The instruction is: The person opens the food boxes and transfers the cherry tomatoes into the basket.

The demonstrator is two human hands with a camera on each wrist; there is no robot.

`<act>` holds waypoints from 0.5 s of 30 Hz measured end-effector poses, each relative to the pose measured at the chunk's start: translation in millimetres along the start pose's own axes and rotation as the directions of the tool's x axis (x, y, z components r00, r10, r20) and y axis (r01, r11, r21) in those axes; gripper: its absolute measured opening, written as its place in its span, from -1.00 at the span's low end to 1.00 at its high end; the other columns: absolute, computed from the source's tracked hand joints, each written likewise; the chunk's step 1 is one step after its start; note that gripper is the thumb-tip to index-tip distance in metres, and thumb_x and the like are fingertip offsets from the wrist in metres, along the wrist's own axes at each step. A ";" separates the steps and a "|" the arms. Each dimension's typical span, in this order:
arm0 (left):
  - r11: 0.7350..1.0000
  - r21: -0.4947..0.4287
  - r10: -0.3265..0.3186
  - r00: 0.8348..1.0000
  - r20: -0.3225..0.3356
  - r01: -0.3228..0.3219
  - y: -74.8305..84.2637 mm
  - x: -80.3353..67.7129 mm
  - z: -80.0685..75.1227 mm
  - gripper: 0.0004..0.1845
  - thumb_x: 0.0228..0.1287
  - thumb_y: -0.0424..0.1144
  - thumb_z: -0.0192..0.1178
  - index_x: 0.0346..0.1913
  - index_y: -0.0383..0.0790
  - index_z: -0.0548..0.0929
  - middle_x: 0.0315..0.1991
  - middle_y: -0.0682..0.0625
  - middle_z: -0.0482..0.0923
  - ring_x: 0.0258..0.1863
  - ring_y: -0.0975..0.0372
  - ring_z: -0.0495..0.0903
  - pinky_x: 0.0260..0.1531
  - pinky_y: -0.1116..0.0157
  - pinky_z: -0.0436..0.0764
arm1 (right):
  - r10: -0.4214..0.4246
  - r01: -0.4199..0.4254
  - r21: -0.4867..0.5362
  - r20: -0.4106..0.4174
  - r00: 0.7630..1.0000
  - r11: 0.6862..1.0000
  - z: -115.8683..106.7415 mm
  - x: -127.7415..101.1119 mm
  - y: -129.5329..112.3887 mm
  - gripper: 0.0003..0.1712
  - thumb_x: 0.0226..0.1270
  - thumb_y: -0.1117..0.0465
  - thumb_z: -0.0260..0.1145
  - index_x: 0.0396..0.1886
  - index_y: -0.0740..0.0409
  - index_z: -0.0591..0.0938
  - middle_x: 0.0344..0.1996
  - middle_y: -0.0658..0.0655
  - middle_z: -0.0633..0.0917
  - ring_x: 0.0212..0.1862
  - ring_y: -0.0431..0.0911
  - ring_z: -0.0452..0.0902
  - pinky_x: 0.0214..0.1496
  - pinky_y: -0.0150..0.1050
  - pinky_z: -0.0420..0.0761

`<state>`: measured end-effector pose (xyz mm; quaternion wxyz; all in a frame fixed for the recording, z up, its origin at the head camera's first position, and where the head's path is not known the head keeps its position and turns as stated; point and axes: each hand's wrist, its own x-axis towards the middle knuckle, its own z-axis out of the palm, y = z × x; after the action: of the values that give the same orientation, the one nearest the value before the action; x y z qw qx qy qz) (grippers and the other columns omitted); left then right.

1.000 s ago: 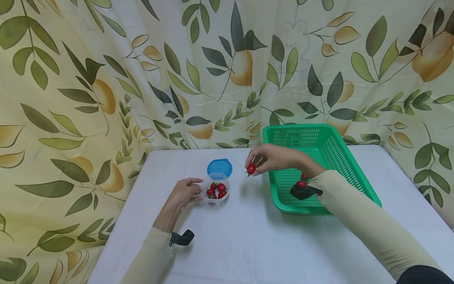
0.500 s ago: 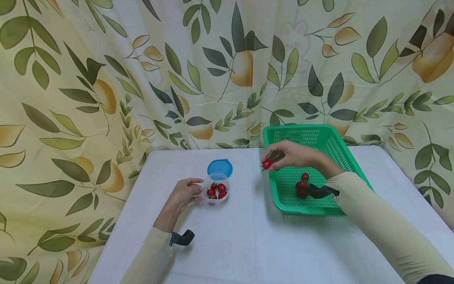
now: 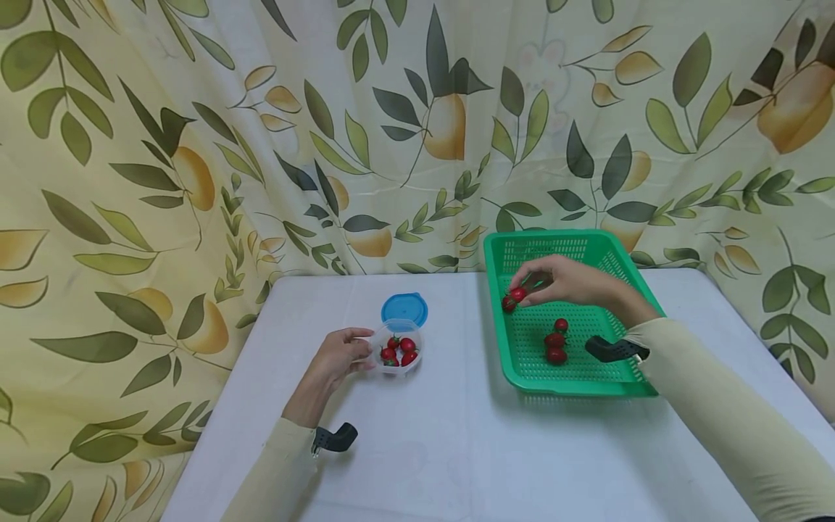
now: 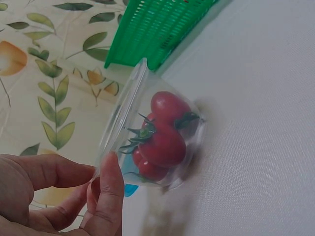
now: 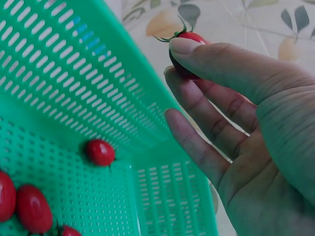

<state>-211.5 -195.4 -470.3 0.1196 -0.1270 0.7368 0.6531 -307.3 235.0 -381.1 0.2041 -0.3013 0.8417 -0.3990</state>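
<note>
My left hand (image 3: 341,355) pinches the rim of a small clear plastic container (image 4: 114,129) standing on the table. Several red cherry tomatoes (image 4: 166,142) with green stems lie inside it. My right hand (image 3: 564,281) is above the left part of a green plastic basket (image 3: 499,355). Between its thumb and fingertips it holds a cherry tomato (image 5: 189,39), stem outward. Below that one, a loose tomato (image 5: 100,152) lies on the basket floor near the side wall. More tomatoes (image 3: 556,355) lie in a row toward the basket's middle.
A round blue lid (image 3: 404,308) lies flat just behind the clear container. White cloth covers the table (image 3: 430,449). A leaf-patterned curtain (image 3: 417,210) hangs behind the table's back edge.
My right hand has moved right with its cherry tomato, from beside the basket to over its left part. The left hand and container have stayed in place.
</note>
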 end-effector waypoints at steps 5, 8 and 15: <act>1.000 0.003 0.005 1.000 0.003 -0.005 -0.4 0.3 -0.6 -0.59 0.38 -0.51 0.16 0.27 -0.41 0.54 -0.09 -0.23 0.48 -0.26 0.13 0.56 -0.22 0.21 0.80 | 0.028 -0.027 0.014 -0.031 0.999 1.000 -5.6 -6.1 9.9 -0.63 0.27 0.13 0.50 0.04 0.08 0.68 0.03 0.15 0.68 0.02 0.00 0.69 0.02 -0.25 0.70; 1.000 0.000 0.004 1.000 0.004 -0.004 -0.3 0.0 -0.4 -0.60 0.38 -0.51 0.16 0.26 -0.40 0.55 -0.08 -0.23 0.48 -0.25 0.13 0.56 -0.21 0.22 0.80 | 0.034 -0.033 0.012 -0.046 0.998 0.999 -7.5 -9.6 14.9 -0.63 0.26 0.13 0.51 0.04 0.08 0.69 0.02 0.16 0.69 0.00 -0.01 0.70 0.01 -0.26 0.70; 1.000 0.000 -0.004 1.000 -0.004 0.004 0.5 -0.4 0.4 -0.61 0.38 -0.51 0.17 0.24 -0.36 0.58 -0.11 -0.19 0.48 -0.26 0.12 0.56 -0.20 0.24 0.80 | 0.029 -0.030 -0.020 -0.066 0.997 0.999 -12.8 -16.2 24.9 -0.64 0.28 0.13 0.49 0.04 0.06 0.69 -0.01 0.11 0.72 0.03 -0.01 0.67 0.04 -0.28 0.67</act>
<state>-211.3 -194.9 -469.7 0.1197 -0.1297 0.7367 0.6528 -311.5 265.3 -391.6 0.1791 -0.2778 0.8564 -0.3967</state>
